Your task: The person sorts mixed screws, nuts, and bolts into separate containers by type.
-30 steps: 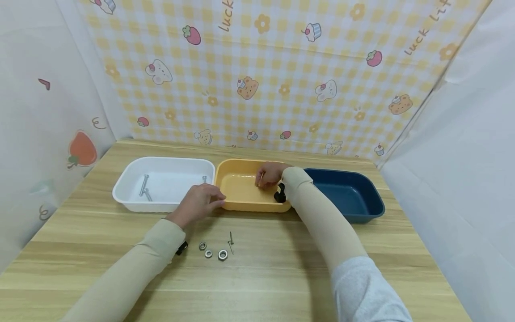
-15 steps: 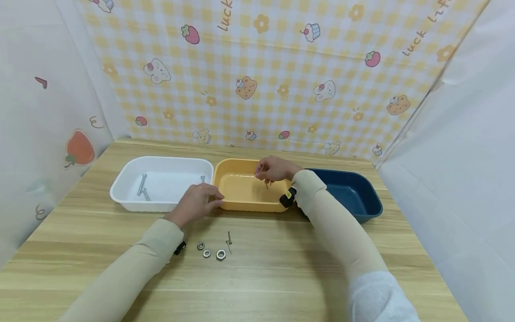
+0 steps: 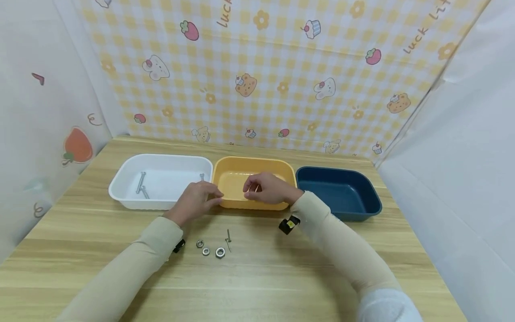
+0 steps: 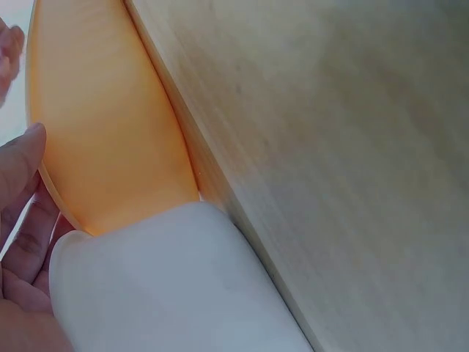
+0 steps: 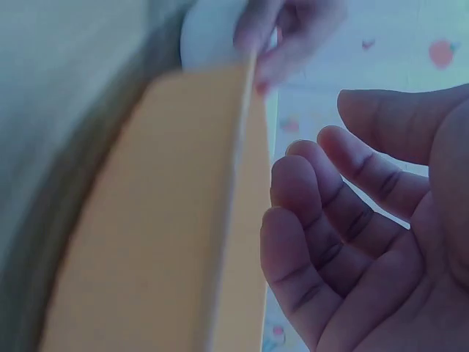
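Observation:
Three bins stand side by side in the head view. My left hand (image 3: 195,201) holds the near left corner of the yellow bin (image 3: 253,205), close to the white bin. In the left wrist view its thumb (image 4: 28,150) lies at the yellow rim, with the other fingers behind. Over the yellow bin is my right hand (image 3: 267,188), fingers loosely curled. The right wrist view shows nothing between its fingers (image 5: 293,249) and thumb. Part of the yellow bin's floor is hidden by that hand.
The white bin (image 3: 161,205) at left contains several long bolts (image 3: 141,182). At right is a dark blue bin (image 3: 342,214). On the wooden table in front lie three hex nuts (image 3: 220,252) and two small screws (image 3: 228,239). A patterned cloth (image 3: 257,67) hangs behind.
My right hand has risen from inside the yellow bin and come toward me. Something thin showed below its fingers half a second ago and is not seen now. The left hand stays put.

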`<move>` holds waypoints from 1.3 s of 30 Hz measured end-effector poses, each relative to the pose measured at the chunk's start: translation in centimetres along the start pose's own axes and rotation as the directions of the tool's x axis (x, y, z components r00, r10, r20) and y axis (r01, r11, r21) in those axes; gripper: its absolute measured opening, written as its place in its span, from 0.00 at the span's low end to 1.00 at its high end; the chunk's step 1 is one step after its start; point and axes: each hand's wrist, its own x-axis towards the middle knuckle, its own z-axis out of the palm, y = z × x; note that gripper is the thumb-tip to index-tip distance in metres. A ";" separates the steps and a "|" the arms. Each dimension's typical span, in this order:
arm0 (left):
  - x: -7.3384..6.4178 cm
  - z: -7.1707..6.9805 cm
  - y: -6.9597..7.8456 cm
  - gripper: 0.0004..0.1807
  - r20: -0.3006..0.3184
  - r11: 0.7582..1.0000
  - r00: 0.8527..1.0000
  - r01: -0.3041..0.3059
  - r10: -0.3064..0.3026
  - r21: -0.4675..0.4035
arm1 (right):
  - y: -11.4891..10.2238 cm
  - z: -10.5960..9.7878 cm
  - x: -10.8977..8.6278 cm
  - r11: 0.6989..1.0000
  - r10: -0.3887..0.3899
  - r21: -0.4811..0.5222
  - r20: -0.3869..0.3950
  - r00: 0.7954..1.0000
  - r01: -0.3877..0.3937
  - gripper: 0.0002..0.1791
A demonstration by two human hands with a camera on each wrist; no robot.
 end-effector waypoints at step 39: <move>-0.1 0.2 -0.2 0.04 -0.044 0.996 0.996 -0.076 0.078 0.041 | -1.0 8.7 0.4 0.999 0.010 -0.051 0.242 0.970 0.002 0.05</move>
